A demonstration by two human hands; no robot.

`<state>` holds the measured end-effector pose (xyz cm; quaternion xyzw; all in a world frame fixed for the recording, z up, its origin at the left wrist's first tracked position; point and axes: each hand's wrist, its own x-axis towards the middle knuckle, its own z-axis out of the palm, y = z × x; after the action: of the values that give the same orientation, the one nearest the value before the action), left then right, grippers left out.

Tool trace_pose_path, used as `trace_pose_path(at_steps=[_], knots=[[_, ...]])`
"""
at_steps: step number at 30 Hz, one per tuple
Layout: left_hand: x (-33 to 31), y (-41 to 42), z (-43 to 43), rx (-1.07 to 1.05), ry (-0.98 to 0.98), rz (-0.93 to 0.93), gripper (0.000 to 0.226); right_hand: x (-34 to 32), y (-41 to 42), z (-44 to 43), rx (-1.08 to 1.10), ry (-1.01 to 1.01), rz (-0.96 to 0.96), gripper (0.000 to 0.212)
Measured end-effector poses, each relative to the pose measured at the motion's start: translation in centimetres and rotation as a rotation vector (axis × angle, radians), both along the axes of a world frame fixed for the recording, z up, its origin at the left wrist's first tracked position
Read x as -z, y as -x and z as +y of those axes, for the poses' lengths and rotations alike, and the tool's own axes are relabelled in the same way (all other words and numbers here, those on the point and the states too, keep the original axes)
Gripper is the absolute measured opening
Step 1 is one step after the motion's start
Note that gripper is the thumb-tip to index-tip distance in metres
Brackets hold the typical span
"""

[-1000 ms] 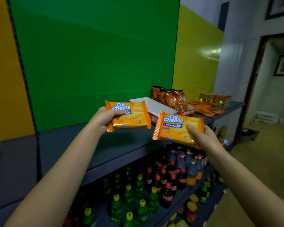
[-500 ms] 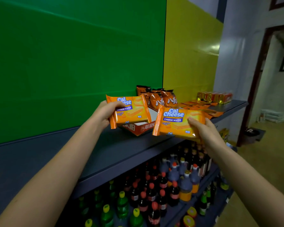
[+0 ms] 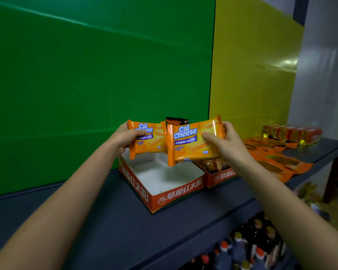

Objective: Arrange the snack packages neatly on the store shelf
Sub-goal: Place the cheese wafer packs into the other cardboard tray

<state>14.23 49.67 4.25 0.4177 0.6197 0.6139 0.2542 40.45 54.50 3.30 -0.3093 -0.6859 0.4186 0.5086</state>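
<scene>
While fingers (image 3: 139, 132) grip, two wafer packs (image 3: 191, 141) aloft

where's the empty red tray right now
In the head view, the empty red tray sits centre on the shelf, below both wafer packs, left of the filled tray.

Two wafer packs are held side by side above an open empty tray (image 3: 164, 191) on the shelf (image 3: 125, 230): the left pack (image 3: 150, 141) in the left hand (image 3: 123, 139), the right pack (image 3: 193, 141) in the right hand (image 3: 224, 143), its edge overlapping the left one. A second tray (image 3: 220, 177) of snack bags sits just right of the first, with flat packets (image 3: 271, 158) and a row of boxes (image 3: 293, 132) further right; bottles (image 3: 252, 248) stand on the shelf below
</scene>
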Motion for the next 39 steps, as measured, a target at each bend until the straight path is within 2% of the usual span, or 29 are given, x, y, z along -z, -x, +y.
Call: trace_pose_path(at_steps=[6, 11, 13, 14, 17, 20, 22, 24, 29, 32, 39], knots=[[1.7, 1.5, 2.9, -0.13, 0.011, 0.092, 0.021, 0.0, 4.8, 3.2, -0.093, -0.11, -0.2, 0.038], [2.9, 2.4, 4.6, -0.265, 0.061, 0.096, 0.024, 0.6, 7.5, 5.2, -0.173, -0.163, -0.29, 0.039], [3.6, 2.7, 5.4, -0.312, 0.087, 0.111, 0.047, 1.0, 8.4, 6.1, -0.213, -0.145, -0.288, 0.037], [4.0, 2.8, 5.7, -0.342, 0.111, 0.142, 0.05, 1.2, 8.9, 6.6, -0.235, -0.128, -0.287, 0.036], [4.6, 3.3, 6.1, -0.482, 0.156, 0.336, 0.025, 1.8, 10.1, 7.8, -0.317, -0.081, -0.287, 0.036], [4.1, 3.8, 5.3, -0.572, 0.253, 0.655, 0.027, 2.3, 11.2, 8.5, -0.407, -0.037, -0.303, 0.047], [3.4, 4.2, 4.4, -0.548, 0.353, 0.86, 0.028, 2.5, 11.9, 8.6, -0.452, -0.033, -0.316, 0.048], [2.9, 4.6, 3.8, -0.503, 0.423, 0.962, 0.024, 2.7, 12.6, 8.6, -0.478, -0.022, -0.306, 0.048], [2.0, 5.7, 2.2, -0.397, 0.403, 0.942, 0.023, 2.8, 14.2, 8.8, -0.538, 0.011, -0.301, 0.048], [2.0, 6.1, 1.1, -0.375, 0.375, 0.913, 0.024, 3.2, 15.0, 9.1, -0.431, -0.178, -0.439, 0.032], [3.0, 5.3, -0.7, -0.471, 0.278, 0.917, 0.03, 3.0, 16.5, 9.3, -0.272, -0.532, -0.642, 0.039]])
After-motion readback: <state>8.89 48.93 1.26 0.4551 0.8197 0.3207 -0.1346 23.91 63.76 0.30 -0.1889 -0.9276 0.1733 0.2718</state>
